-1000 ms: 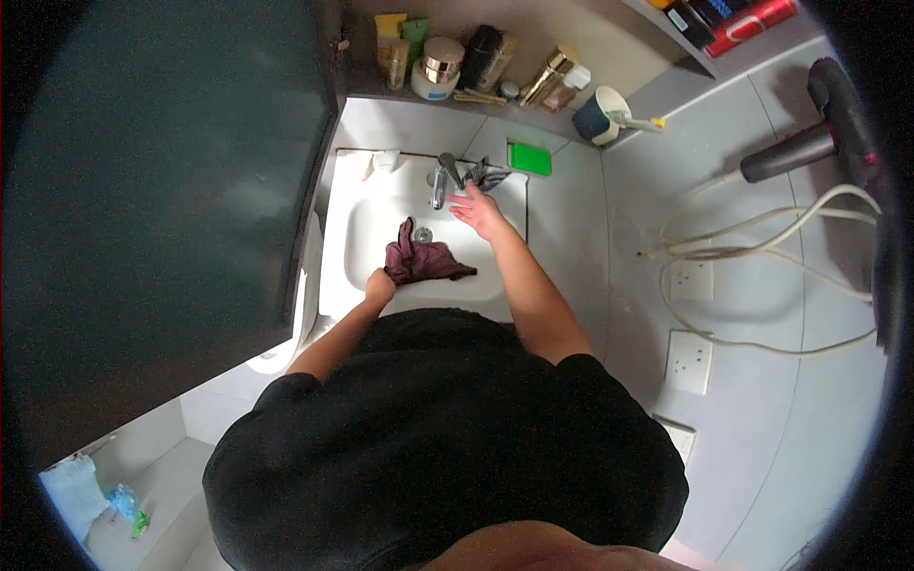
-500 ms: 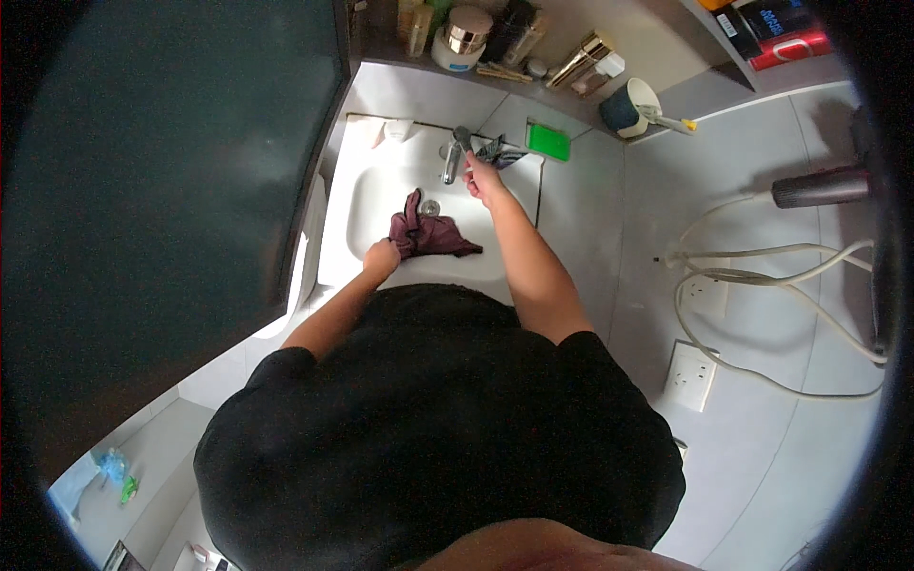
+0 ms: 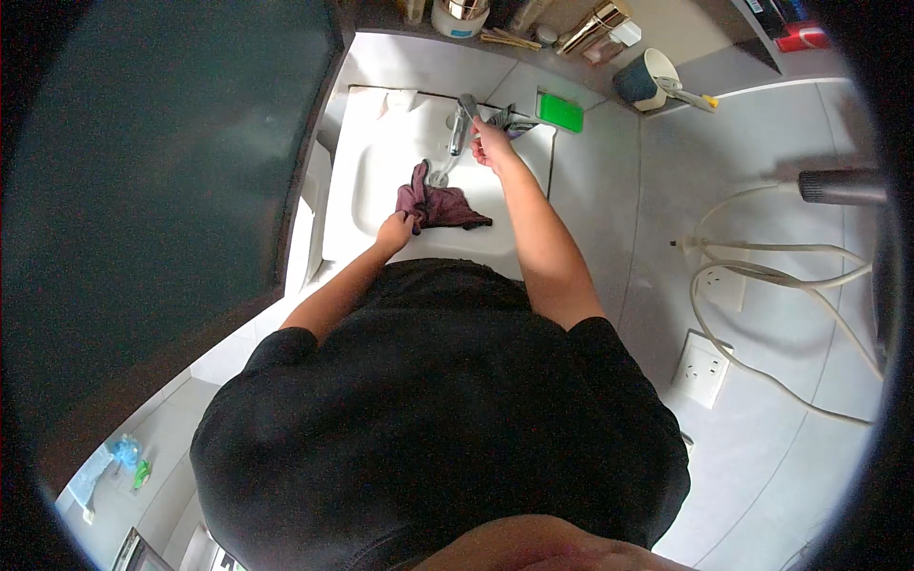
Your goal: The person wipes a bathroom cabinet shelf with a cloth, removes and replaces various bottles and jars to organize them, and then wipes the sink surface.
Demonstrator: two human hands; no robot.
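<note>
Well to the left of both hands' fingers, a large dark panel fills the view. The left hand is closed on a cloth, its fingers narrow around the lower left corner. The cloth lies just beyond and to the right of those fingers, in the white sink — dull maroon, crumpled, with dark edging, one fold reaching up beside the drain and a pointed end at the right. Between the two hands' fingers is the silver tap, a clear streak like water below its spout. The right hand is by the tap's lever, fingers loosely curled — I cannot tell whether they touch it. Just past them lies a dark patterned rag, and farther right a green box.
</note>
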